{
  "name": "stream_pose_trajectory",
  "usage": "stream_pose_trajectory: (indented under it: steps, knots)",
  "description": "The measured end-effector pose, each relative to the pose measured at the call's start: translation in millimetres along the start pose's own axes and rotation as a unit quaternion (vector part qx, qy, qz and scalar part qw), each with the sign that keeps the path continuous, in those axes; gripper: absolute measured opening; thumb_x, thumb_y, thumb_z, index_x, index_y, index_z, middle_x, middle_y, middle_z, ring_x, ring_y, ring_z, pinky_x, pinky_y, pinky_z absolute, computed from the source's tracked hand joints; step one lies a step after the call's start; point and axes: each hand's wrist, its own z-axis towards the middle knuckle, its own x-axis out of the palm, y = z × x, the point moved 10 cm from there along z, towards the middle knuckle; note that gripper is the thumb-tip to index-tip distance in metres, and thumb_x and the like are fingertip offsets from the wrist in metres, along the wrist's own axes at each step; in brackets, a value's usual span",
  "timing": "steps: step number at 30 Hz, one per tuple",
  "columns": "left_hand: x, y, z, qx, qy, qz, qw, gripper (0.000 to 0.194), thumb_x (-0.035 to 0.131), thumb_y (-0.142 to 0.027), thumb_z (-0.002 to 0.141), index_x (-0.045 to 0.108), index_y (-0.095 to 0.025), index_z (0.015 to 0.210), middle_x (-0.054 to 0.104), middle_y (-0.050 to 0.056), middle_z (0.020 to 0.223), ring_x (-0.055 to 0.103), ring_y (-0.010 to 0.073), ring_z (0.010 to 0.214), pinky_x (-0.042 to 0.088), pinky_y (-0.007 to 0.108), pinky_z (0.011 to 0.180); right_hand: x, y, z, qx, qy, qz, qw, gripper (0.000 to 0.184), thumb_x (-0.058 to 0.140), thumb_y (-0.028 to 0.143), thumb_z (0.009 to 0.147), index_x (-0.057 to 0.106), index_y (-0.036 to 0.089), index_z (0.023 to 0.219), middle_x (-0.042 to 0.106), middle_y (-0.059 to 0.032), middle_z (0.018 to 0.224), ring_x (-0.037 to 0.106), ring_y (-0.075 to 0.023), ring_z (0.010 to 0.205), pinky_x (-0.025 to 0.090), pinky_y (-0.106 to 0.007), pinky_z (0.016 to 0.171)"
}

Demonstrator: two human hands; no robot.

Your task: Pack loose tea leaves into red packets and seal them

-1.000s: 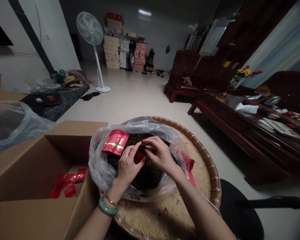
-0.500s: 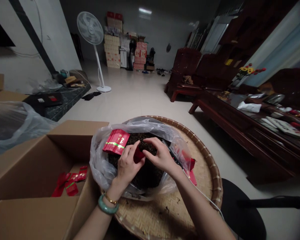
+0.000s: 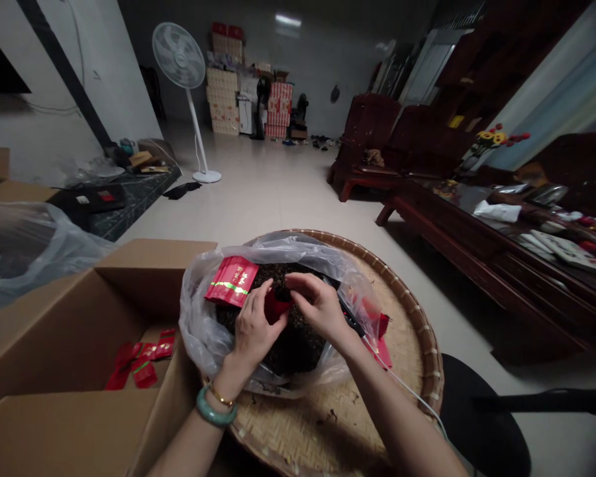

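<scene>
My left hand (image 3: 258,324) is closed round a small red packet (image 3: 276,306), held upright over the bag. At the packet's mouth my right hand (image 3: 318,308) has its thumb and fingers pinched about a dark clump of tea leaves (image 3: 281,292). Below both hands, a clear plastic bag (image 3: 198,338) lies open, filled with dark dried leaves. A fanned stack of flat red packets (image 3: 232,281) with gold print and a green stripe rests on the leaves at left. Right of my right hand, a black device (image 3: 351,319) with a white cord is partly hidden.
A round woven bamboo tray (image 3: 420,331) carries the bag, with more red packets (image 3: 383,351) at its right side. To the left stands an open cardboard box (image 3: 54,358) holding several red packets (image 3: 144,361). Beyond are a white fan (image 3: 179,56) and a dark wooden table (image 3: 442,232).
The red packet has come more upright in my left hand. My right fingers have shifted slightly, and a dark clump now shows at the packet's mouth.
</scene>
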Motion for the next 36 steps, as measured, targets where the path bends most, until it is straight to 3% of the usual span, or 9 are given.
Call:
stream_pose_trajectory:
  steps: [3,6,12,15,18,22,26,31,36]
  knots:
    - [1.8,0,-1,0.001,0.001,-0.001,1.0,0.062,0.066,-0.022,0.075,0.038,-0.016,0.13,0.059,0.014,0.116,0.06,0.0269,0.104,0.052,0.04,0.086,4,-1,5,-0.01,0.016,-0.061,0.998,0.04,0.054,0.012,0.08,0.058,0.023,0.119,0.061,-0.0084,0.116,0.059,-0.0187,0.103,0.05,-0.033,0.086]
    - [1.3,2,-2,-0.01,-0.009,-0.003,1.0,0.059,0.068,-0.021,0.072,0.042,-0.015,0.125,0.061,0.013,0.109,0.062,0.0263,0.099,0.054,0.039,0.083,14,-6,8,0.0,0.057,-0.07,0.996,0.033,0.054,0.011,0.08,0.063,0.021,0.11,0.067,-0.0069,0.106,0.062,-0.0178,0.095,0.05,-0.032,0.084]
    - [0.4,10,-4,-0.037,-0.025,-0.012,0.999,0.055,0.07,-0.023,0.07,0.044,-0.016,0.118,0.062,0.012,0.106,0.064,0.0256,0.094,0.055,0.038,0.079,4,8,4,-0.025,0.006,-0.058,0.998,0.027,0.049,0.007,0.08,0.068,0.02,0.094,0.069,-0.0036,0.088,0.063,-0.0162,0.084,0.05,-0.03,0.076]
    - [-0.4,10,-4,-0.035,-0.028,-0.018,0.999,0.05,0.068,-0.024,0.073,0.045,-0.016,0.117,0.062,0.012,0.105,0.063,0.0249,0.095,0.054,0.037,0.079,4,14,0,-0.046,0.009,-0.132,0.99,0.027,0.051,0.008,0.08,0.067,0.021,0.098,0.065,-0.0061,0.098,0.057,-0.0197,0.097,0.046,-0.037,0.088]
    - [-2.4,5,-3,-0.011,-0.028,-0.026,0.999,0.04,0.064,-0.024,0.077,0.047,-0.017,0.113,0.061,0.011,0.102,0.062,0.0236,0.094,0.054,0.036,0.08,16,11,-3,-0.04,0.061,-0.18,0.981,0.026,0.058,0.019,0.082,0.064,0.022,0.107,0.058,-0.0092,0.112,0.051,-0.0225,0.107,0.043,-0.041,0.094]
    - [-4.9,-4,-1,0.028,-0.018,-0.032,0.999,0.028,0.059,-0.021,0.081,0.051,-0.019,0.108,0.06,0.008,0.101,0.059,0.0215,0.096,0.052,0.036,0.084,20,10,-4,-0.039,0.082,-0.162,0.983,0.02,0.06,0.019,0.081,0.062,0.02,0.101,0.058,-0.0085,0.106,0.054,-0.0199,0.101,0.045,-0.036,0.09]
    - [-6.4,-2,1,0.01,-0.021,-0.022,0.999,0.037,0.064,-0.018,0.077,0.05,-0.018,0.111,0.06,0.009,0.102,0.059,0.0226,0.096,0.052,0.037,0.084,14,8,-2,-0.029,0.06,-0.15,0.986,0.017,0.06,0.014,0.079,0.06,0.019,0.095,0.06,-0.0052,0.091,0.057,-0.0175,0.086,0.049,-0.031,0.077]
    - [-4.9,2,2,-0.008,-0.017,-0.049,0.999,0.038,0.063,-0.018,0.076,0.05,-0.018,0.112,0.06,0.009,0.106,0.058,0.0231,0.101,0.051,0.039,0.088,18,3,-5,-0.021,0.069,-0.126,0.989,0.02,0.06,0.014,0.08,0.062,0.018,0.099,0.059,-0.0081,0.101,0.059,-0.0168,0.089,0.051,-0.028,0.074]
    - [-3.4,11,1,-0.061,-0.001,-0.122,0.991,0.029,0.062,-0.016,0.075,0.054,-0.018,0.102,0.058,0.007,0.1,0.06,0.0185,0.089,0.056,0.03,0.071,23,-4,-8,-0.007,0.066,-0.124,0.99,0.012,0.059,0.015,0.081,0.066,0.019,0.089,0.059,-0.0089,0.106,0.061,-0.0173,0.094,0.05,-0.03,0.08]
